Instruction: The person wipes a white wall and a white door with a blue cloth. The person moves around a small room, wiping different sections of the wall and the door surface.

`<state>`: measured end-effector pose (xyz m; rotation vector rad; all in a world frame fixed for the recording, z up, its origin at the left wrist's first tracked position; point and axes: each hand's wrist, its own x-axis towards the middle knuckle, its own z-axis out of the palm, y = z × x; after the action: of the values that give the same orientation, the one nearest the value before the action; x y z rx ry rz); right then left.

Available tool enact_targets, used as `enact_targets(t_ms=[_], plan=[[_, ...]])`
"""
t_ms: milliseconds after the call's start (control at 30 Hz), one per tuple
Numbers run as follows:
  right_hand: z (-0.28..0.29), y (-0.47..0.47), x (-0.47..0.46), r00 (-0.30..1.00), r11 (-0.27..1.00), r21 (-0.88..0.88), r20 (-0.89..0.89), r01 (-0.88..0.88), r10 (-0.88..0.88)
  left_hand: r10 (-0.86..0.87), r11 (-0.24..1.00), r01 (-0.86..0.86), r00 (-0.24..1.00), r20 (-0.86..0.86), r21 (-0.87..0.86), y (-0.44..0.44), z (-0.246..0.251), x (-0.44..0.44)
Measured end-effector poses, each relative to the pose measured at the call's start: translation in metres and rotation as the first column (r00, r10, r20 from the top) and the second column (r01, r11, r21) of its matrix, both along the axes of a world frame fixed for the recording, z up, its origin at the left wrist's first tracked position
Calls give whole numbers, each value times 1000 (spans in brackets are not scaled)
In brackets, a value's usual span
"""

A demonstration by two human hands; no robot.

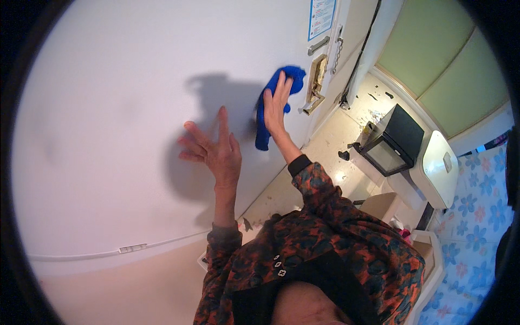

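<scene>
Before me stands a white door (122,73). My right hand (276,111) presses a blue cloth (298,77) against its surface, fingers spread over the fabric. The cloth hangs down below the palm and lies just left of a brass-coloured lever handle (315,106) on a worn lock plate. My left hand (219,158) is raised to the left of the cloth, fingers apart and holding nothing. Whether its fingertips touch the door, I cannot tell. Shadows of both arms fall on the white surface.
Above the handle are a metal pull (318,45), a door chain (337,55) and a printed notice (321,18). At right stand a black box (404,136) and a white lid (436,170). Dark scraps (344,155) litter the floor. A flowered sheet (471,227) hangs far right.
</scene>
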<state>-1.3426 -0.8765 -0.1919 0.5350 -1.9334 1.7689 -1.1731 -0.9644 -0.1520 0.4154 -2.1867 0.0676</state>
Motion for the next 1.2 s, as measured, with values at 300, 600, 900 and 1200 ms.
enact_targets(t_ms=[300,600,900,1200], plan=[[-10,-5,18,977,986,51,-136,-160,166,24,999,-26,998,63,33,32,5,-48],[14,31,-79,989,1000,8,-149,6,-5,127,991,-123,990,65,-50,51,8,-99],[-6,19,-52,987,996,57,-140,-67,75,134,990,-137,989,66,39,59,15,-103],[40,48,-147,895,967,-37,-369,254,-249,98,992,-101,994,43,76,57,10,-103]])
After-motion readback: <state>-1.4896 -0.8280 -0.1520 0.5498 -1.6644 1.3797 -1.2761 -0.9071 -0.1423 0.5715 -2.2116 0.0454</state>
